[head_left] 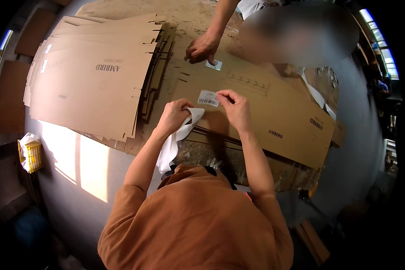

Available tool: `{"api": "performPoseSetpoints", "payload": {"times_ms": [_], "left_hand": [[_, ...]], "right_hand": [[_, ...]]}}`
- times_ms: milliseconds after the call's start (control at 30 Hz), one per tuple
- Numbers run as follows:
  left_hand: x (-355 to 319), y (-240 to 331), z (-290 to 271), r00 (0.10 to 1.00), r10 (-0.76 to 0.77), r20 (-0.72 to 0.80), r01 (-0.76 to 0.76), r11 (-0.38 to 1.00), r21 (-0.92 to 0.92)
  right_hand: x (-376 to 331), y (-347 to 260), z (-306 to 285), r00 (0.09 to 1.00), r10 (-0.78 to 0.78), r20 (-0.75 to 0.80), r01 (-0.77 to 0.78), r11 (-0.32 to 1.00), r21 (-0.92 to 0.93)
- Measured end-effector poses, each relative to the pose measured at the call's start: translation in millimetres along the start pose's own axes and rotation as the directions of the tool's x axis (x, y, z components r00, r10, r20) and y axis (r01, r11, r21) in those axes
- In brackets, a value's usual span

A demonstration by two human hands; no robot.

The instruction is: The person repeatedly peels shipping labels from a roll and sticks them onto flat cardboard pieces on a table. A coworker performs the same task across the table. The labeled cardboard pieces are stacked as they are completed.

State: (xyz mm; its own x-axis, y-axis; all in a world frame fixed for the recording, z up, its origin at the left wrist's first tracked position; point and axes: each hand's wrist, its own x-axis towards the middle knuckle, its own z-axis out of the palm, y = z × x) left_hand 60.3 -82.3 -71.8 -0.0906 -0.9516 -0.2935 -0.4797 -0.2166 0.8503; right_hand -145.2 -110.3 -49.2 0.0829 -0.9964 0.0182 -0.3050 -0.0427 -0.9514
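Between the thumb and fingers of my right hand (235, 108) is the right end of a white barcode label (208, 98). It is held just above a flat brown cardboard sheet (252, 118) that bears dark printing. My left hand (172, 116) pinches a long white strip of label backing (177, 139), which hangs in loops down toward my waist. Across the table, another person's hand (204, 47) reaches in and touches a small pale label (213, 65) on the same sheet.
A tall stack of flat cardboard sheets (90, 72) lies at the left of the worn table (198, 153). Another white strip (312, 90) hangs near the far right corner. A yellow basket (33, 156) with white material stands on the floor at left.
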Motion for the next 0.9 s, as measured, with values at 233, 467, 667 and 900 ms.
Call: {"api": "performPoseSetpoints", "payload": {"times_ms": [233, 467, 667, 900], "left_hand": [[21, -53, 43, 0.999, -0.034, -0.002, 0.034, 0.999, -0.014], [25, -62, 49, 0.998, -0.052, -0.041, 0.052, 0.999, -0.011], [28, -67, 51, 0.998, -0.023, -0.056, 0.023, 1.0, 0.014], [25, -68, 55, 0.994, -0.002, -0.11, 0.007, 0.999, 0.042]], "right_hand": [[89, 107, 6, 0.968, 0.251, -0.018, -0.252, 0.968, -0.016], [132, 138, 27, 0.972, 0.232, -0.026, -0.233, 0.948, -0.218], [128, 126, 33, 0.967, 0.236, -0.093, -0.253, 0.864, -0.435], [123, 80, 35, 0.946, 0.293, -0.142, -0.301, 0.624, -0.721]]}}
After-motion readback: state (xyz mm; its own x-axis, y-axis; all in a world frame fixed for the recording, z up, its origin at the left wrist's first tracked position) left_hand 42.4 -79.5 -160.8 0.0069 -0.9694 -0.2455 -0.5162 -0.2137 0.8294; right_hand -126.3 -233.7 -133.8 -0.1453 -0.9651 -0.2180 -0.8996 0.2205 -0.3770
